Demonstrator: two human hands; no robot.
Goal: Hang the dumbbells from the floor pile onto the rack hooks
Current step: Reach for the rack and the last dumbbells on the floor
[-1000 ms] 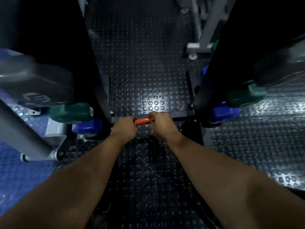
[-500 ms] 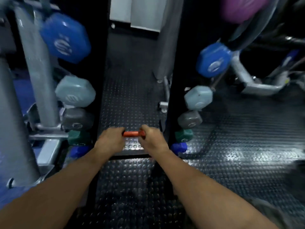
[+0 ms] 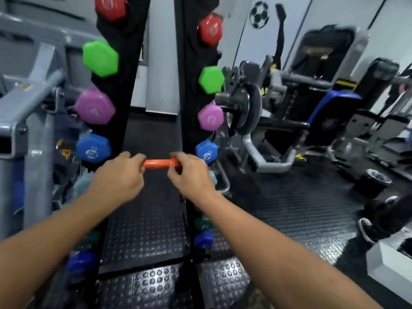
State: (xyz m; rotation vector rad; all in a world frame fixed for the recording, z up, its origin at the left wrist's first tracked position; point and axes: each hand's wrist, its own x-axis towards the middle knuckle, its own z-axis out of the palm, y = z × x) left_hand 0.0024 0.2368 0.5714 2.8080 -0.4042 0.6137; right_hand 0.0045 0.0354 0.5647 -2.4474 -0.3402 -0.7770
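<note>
Head view, single entry. We hold one orange dumbbell (image 3: pixel 161 163) level between the two black uprights of the rack (image 3: pixel 190 90); only its handle shows, both heads hidden inside our fists. Left hand (image 3: pixel 118 177) curls round the left end; right hand (image 3: pixel 189 175) curls round the right end. The bar sits at about the height of the blue pair (image 3: pixel 93 148), clear of the floor (image 3: pixel 145 228).

Stock already hung, top down on each upright: red (image 3: pixel 210 30), green (image 3: pixel 211 79), purple (image 3: pixel 210 117), blue, then paler and darker heads lower down, partly hidden by our arms. We judge the rack nearly full. The orange piece is not yet on a hook, and which hook is free we cannot tell. No floor pile is in view.

Change from half a second earlier: the view has swung upward, so the red and green rows now show, and the bar has risen with both grips unchanged.
</note>
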